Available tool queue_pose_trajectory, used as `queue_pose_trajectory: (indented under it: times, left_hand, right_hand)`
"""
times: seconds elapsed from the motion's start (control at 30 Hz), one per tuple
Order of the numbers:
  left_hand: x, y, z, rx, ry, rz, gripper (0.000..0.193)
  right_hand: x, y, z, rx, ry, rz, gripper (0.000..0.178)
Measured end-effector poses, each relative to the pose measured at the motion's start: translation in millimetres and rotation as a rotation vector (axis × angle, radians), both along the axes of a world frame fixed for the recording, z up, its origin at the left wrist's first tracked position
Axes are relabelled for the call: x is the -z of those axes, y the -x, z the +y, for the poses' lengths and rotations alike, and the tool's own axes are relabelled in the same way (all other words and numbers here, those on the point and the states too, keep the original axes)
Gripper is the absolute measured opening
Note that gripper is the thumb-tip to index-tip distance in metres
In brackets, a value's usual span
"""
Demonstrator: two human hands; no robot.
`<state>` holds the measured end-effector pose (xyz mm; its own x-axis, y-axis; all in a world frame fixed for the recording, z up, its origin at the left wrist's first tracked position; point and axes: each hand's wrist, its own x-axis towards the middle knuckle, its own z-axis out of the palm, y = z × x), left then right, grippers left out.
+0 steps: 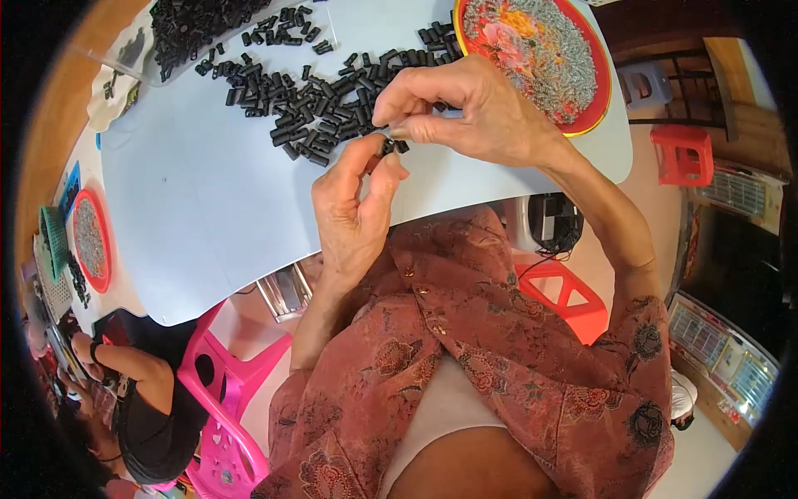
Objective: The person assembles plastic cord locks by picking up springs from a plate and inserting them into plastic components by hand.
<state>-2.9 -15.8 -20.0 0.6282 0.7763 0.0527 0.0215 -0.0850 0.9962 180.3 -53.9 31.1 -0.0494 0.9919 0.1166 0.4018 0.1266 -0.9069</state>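
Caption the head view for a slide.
Left hand and right hand meet beside piled black parts, near a red tray.

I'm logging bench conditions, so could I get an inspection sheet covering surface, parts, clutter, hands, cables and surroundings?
Surface: pale table, rounded corners.
Parts: black pieces heaped loose; small metal pieces in a red tray, upper right.
Clutter: clear container of further black pieces, upper left.
Hands: left hand and right hand close together, fingers at a mostly hidden small piece; grip unclear.
Cables: dark cables below the table's edge.
Surroundings: pink chair, red stool and another person nearby.
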Motion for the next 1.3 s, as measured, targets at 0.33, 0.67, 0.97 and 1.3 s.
queue_pose_trajectory:
  times: [0.33, 0.67, 0.97, 1.3]
  left_hand:
    - [-6, -1, 0, -0.006, 0.002, 0.03, 0.016]
    - [-9, 20, 6, -0.099, -0.069, 0.015, 0.017]
    - [1, 23, 11, -0.064, -0.014, -0.006, 0.019]
    - [0, 22, 12, -0.041, -0.065, 0.045, 0.019]
  right_hand:
    - [9, 1, 0, 0.063, 0.104, 0.146, 0.011]
    - [-9, -3, 39, 0.134, 0.038, -0.083, 0.011]
    - [27, -33, 138, 0.047, -0.414, -0.529, 0.01]
    - [29, -31, 155, -0.153, -0.24, -0.85, 0.009]
